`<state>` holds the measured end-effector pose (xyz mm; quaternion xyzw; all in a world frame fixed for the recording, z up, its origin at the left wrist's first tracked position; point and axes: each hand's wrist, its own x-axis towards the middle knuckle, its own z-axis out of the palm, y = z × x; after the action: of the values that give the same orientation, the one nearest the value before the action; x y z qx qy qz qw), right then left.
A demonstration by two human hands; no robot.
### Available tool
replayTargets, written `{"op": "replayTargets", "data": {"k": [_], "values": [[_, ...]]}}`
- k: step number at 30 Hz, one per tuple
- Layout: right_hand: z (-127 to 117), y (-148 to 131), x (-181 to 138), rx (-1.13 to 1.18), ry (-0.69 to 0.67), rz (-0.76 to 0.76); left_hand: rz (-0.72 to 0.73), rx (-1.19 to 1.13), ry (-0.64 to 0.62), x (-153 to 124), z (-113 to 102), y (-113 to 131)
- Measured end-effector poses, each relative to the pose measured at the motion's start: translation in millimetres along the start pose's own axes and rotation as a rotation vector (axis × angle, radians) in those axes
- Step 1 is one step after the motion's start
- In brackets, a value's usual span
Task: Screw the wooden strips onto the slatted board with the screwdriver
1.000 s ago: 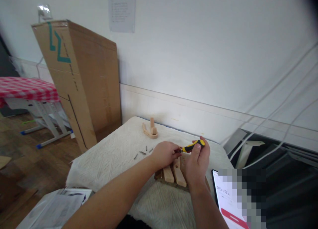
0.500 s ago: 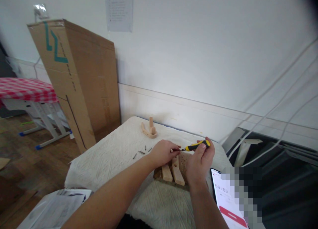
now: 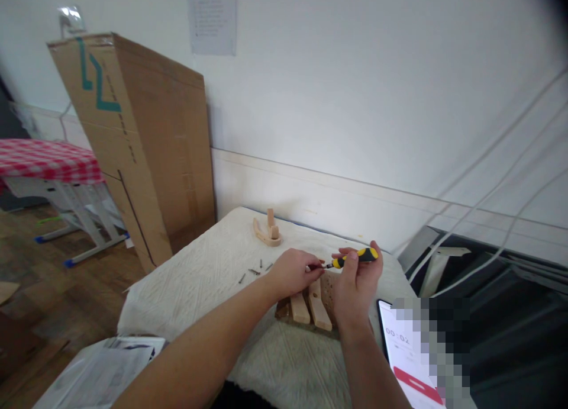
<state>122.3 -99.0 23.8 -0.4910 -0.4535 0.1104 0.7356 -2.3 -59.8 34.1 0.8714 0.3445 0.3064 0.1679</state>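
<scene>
My right hand [image 3: 358, 293] grips a yellow-and-black screwdriver [image 3: 366, 255], held nearly level with its shaft pointing left. At the tip, my left hand [image 3: 293, 271] has its fingers pinched together, and whatever they hold is too small to make out. Below both hands, two pale wooden pieces [image 3: 320, 308] lie side by side on a brownish block or base, partly covered by my left hand. The near one has a hole in it. Several loose screws [image 3: 254, 272] are scattered on the cloth left of my left hand.
A curved wooden assembly [image 3: 268, 238] stands toward the back of the cloth-covered table [image 3: 199, 279]. A phone [image 3: 402, 344] showing a timer lies at the right edge. Behind are a wall and a tall cardboard box [image 3: 168, 148]; white cables [image 3: 492, 193] hang at right.
The screwdriver handle has turned a little, and the fingers of my right hand have shifted on it. My left hand stays at the tip. The view has moved slightly.
</scene>
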Motion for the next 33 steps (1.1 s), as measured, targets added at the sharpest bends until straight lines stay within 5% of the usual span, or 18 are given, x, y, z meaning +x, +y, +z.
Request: {"op": "replayTargets", "data": {"k": [4,7,12,18,23,29,33], "values": [[0,-2,0,0.057,0.023,-0.007,-0.112,-0.098,0.218,1,-16,-3],[1,0,-1,0.05,0.002,0.022,-0.357,-0.211,0.345,1,-44,-18],[3,3,-1,0.005,-0.027,0.024,-0.695,0.353,0.09,-5,-78,-55],[4,0,-3,-0.04,-0.05,0.005,-0.77,0.421,-0.105,-10,-49,-76],[3,2,-3,-0.054,-0.037,-0.001,-0.746,0.393,-0.133,-6,-28,-79],[1,5,0,-0.055,0.036,0.017,-0.537,0.255,0.042,6,-41,-54],[1,8,2,-0.051,0.027,0.069,-0.262,-0.404,0.166,8,-39,-27]]}}
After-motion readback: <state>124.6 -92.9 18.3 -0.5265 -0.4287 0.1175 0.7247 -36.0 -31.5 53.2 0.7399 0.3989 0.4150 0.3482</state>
